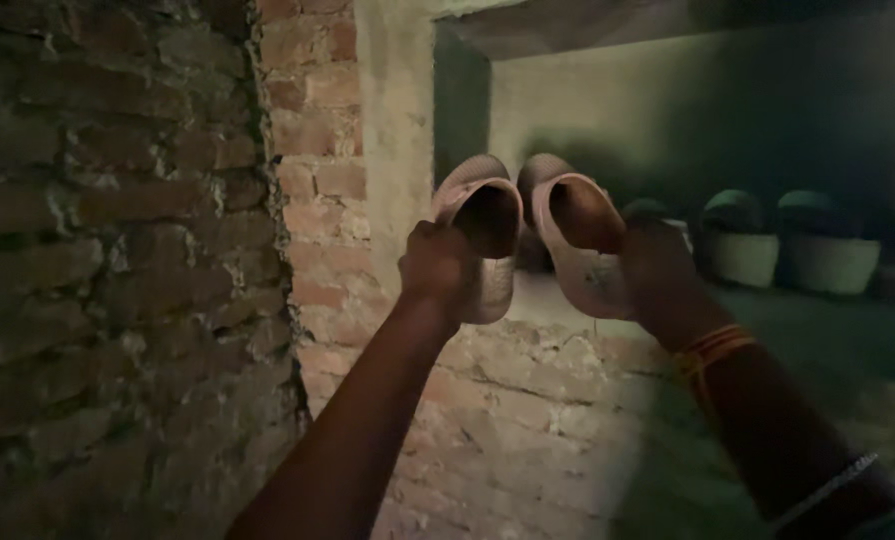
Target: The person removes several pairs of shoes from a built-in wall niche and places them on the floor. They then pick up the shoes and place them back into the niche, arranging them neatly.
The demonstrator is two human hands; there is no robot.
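Both my arms reach up toward a dim recessed shelf point(558, 300) in a brick wall. My left hand point(433, 262) grips a pale pink clog point(488, 230) by its side, heel opening facing me. My right hand point(658, 270) holds the matching pink clog point(578, 235), toe pointing into the niche. The two clogs hang side by side, almost touching, just above the shelf's front edge. An orange thread band point(713, 350) circles my right wrist.
Rough brick wall point(118, 250) fills the left. A plastered pillar point(393, 130) borders the niche. Further right on the shelf stand other shoes with dark uppers and white soles point(738, 245) point(828, 250). The niche's back is dark.
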